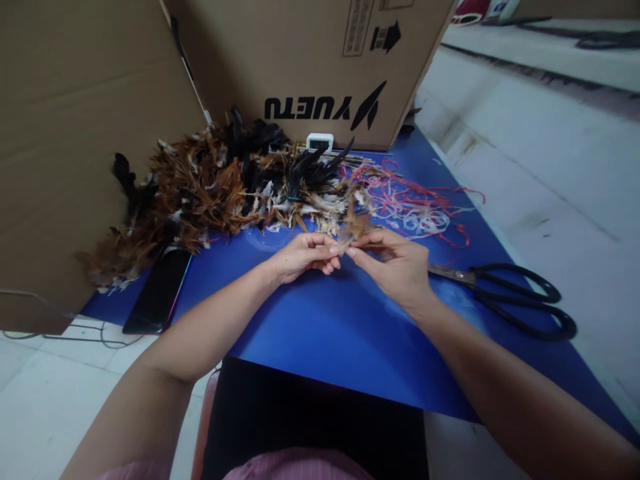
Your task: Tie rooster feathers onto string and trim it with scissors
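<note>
My left hand [310,258] and my right hand [395,261] meet over the blue table [310,327], thumbs and fingers pinched together. Between them a small tuft of brown feathers [355,227] points up and away from me, its base at the fingertips of both hands. Just beyond lies a large pile of brown and black feathers [215,183] with pale fluffy ends. Tangled red and white plastic strings [425,213] are spread behind my right hand. Black-handled scissors [520,293] lie to the right, the blade tips hidden behind that hand.
A large cardboard box [310,60] stands at the back, with another cardboard panel [55,147] on the left. A small white digital display [320,142] sits before the box, near thin sticks [357,160]. A dark phone [159,293] rests at the table's left edge.
</note>
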Demonstrator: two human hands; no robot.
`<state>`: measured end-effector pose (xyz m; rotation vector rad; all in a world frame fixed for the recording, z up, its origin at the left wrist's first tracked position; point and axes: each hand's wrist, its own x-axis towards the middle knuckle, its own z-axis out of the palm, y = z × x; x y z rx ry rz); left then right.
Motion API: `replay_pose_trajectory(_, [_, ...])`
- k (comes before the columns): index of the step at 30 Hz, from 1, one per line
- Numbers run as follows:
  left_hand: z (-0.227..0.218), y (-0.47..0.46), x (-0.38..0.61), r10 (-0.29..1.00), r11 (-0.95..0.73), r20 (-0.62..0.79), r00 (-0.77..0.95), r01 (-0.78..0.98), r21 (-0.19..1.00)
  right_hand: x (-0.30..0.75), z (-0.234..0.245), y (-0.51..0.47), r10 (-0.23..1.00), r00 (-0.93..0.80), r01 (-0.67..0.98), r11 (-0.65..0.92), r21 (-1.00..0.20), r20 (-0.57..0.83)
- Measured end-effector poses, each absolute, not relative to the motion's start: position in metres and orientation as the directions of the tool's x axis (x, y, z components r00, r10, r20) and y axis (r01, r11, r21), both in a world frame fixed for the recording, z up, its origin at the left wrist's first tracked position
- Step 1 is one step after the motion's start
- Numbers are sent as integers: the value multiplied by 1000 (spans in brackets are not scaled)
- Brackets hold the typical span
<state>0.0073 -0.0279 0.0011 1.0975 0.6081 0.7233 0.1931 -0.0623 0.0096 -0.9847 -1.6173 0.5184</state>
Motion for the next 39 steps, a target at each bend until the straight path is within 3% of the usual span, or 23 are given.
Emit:
replay_pose_trajectory(6, [-2, -25, 6, 837, 93, 33, 546, -202, 975, 193, 12, -55, 933, 85, 65, 345, -936, 349])
replay_pose_trajectory(11, [-2, -24, 3, 825, -50, 102, 557, -108, 993, 195, 22, -57, 978, 12, -200, 208, -957, 210])
replay_pose_trajectory(16, [-4, -23, 1, 799, -122, 114, 590, -26, 992, 198, 27, -56, 979, 45, -182, 205, -962, 200])
replay_pose_trajectory(24, [-2, -23, 0, 798, -101, 125, 589, -73, 992, 217, 34, -45, 952, 220, -188, 256, -948, 214])
replay_pose_trajectory(27, [-2, -23, 0, 812, -85, 142, 566, -126, 988, 233, 35, -39, 909, 318, -81, 309, -947, 270])
replay_pose_trajectory(32, [0, -19, -1, 889, 0, 117, 443, -256, 967, 266, 30, -31, 867, 292, 332, 304, -893, 404])
replay_pose_trajectory(36, [2, -13, -3, 944, 69, 61, 325, -374, 925, 291, 17, -27, 890, 113, 681, 254, -687, 441])
replay_pose_trajectory(39, [3, -9, -6, 962, 86, 35, 269, -424, 901, 303, 8, -23, 907, -26, 825, 257, -503, 421])
